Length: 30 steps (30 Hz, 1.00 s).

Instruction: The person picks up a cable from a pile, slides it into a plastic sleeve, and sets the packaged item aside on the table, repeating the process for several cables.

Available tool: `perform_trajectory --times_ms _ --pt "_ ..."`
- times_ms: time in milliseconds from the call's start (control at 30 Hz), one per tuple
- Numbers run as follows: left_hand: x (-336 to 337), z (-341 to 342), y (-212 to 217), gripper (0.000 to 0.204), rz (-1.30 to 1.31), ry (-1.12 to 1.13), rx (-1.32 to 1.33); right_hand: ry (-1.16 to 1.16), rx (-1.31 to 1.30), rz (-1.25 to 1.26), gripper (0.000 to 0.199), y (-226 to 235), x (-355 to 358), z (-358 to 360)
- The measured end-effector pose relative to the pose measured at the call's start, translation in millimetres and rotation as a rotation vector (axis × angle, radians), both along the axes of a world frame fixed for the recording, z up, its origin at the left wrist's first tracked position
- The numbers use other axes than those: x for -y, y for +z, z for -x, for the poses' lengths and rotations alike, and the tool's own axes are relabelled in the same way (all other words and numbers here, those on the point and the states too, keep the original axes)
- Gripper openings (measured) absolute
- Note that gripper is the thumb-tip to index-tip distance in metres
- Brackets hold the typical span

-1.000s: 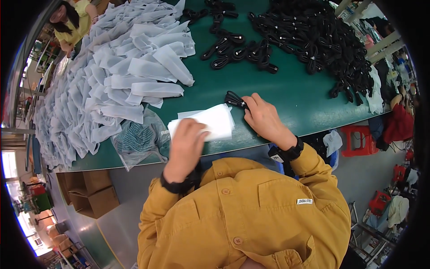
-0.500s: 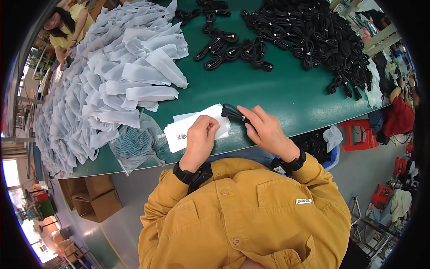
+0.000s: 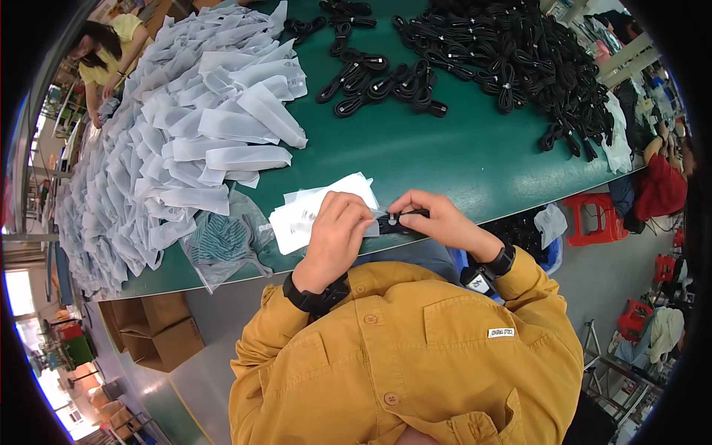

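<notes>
Since a second ago I have pulled the white pouch point(image 3: 319, 211) back to the green worktop point(image 3: 460, 156) edge. My left hand point(image 3: 335, 236) grips its mouth; my right hand point(image 3: 437, 221) pinches the black bundled cable point(image 3: 400, 220), lying left-right, its left end at the pouch's opening.

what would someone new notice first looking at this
Likely the big heap of white pouches over the left of the green table, then the black cable bundles piled at the far right. At the near edge, the left hand and right hand work a black cable at a white pouch.
</notes>
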State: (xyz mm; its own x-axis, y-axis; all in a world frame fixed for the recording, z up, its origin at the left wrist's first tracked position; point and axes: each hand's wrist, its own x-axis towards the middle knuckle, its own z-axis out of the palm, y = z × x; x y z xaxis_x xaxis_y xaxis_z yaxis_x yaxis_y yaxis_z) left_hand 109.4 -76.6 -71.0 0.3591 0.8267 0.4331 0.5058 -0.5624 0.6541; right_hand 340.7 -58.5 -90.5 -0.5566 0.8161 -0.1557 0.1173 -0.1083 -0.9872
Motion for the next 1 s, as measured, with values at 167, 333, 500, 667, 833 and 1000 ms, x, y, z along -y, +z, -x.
perform_trajectory --times_ms 167,333,500,667,833,1000 --pt "-4.6 3.3 6.5 0.014 -0.048 0.037 -0.019 -0.032 0.082 -0.566 0.033 9.0 -5.5 8.2" --pt "-8.5 6.6 18.1 0.012 0.208 0.1 0.204 -0.047 0.03 -0.824 0.032 25.9 -9.3 23.7" --pt "-13.3 14.3 27.9 0.009 0.494 0.047 0.582 -0.158 -0.113 -0.733 0.033 40.5 -9.9 37.0" --pt "-22.8 19.8 46.3 0.011 0.699 0.005 0.775 -0.141 0.085 -0.909 0.028 50.7 -22.1 42.7" --pt "-57.8 63.9 57.9 0.01 0.487 0.208 0.767 -0.181 -0.003 -0.953 0.024 55.0 -50.5 38.0" --pt "-62.3 86.5 65.1 0.015 -0.04 0.572 0.504 -0.562 0.619 -1.097 0.02 29.4 -107.8 -20.1"
